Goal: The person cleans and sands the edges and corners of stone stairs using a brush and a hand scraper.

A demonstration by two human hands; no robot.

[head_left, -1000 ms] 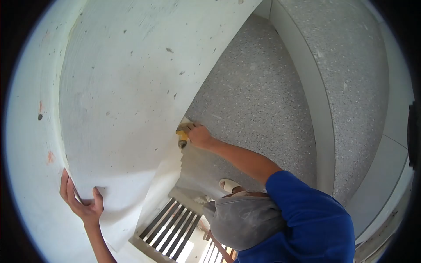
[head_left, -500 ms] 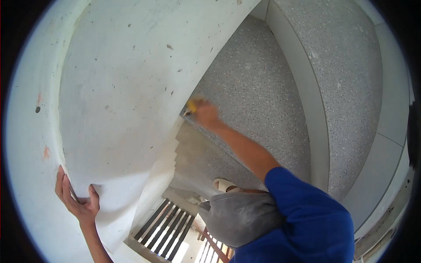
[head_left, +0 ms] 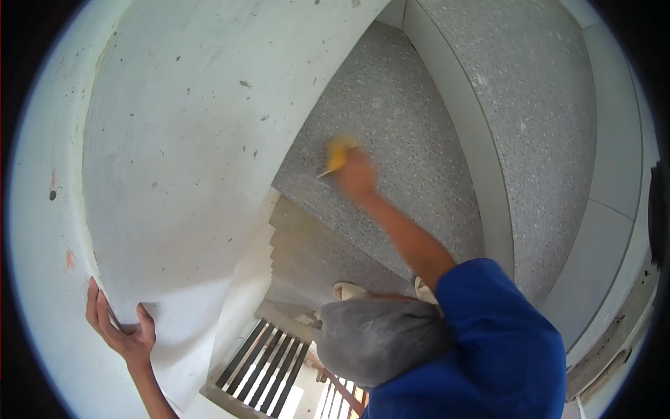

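Observation:
My right hand (head_left: 359, 174) is closed around a yellow hand tool (head_left: 339, 152) with a thin, pale tip pointing left; motion blurs its exact kind. It is over the speckled grey stair tread (head_left: 401, 105), a short way right of the white wall (head_left: 185, 133). My left hand (head_left: 124, 334) rests against that wall at the lower left, thumb spread from the fingers and fingertips along the raised edge (head_left: 93, 258). Dark specks and small pits mark the wall's surface.
Higher treads (head_left: 537, 133) curve up on the right behind a pale riser (head_left: 474, 133). Below, a lower step (head_left: 314, 241) holds my feet in light sandals (head_left: 349, 290). A dark-barred railing (head_left: 262, 363) stands at the bottom, beyond the wall's stepped edge.
My right hand and the yellow tool have moved right and slightly up, away from the wall's edge. My left hand stays against the wall; the view has shifted a little.

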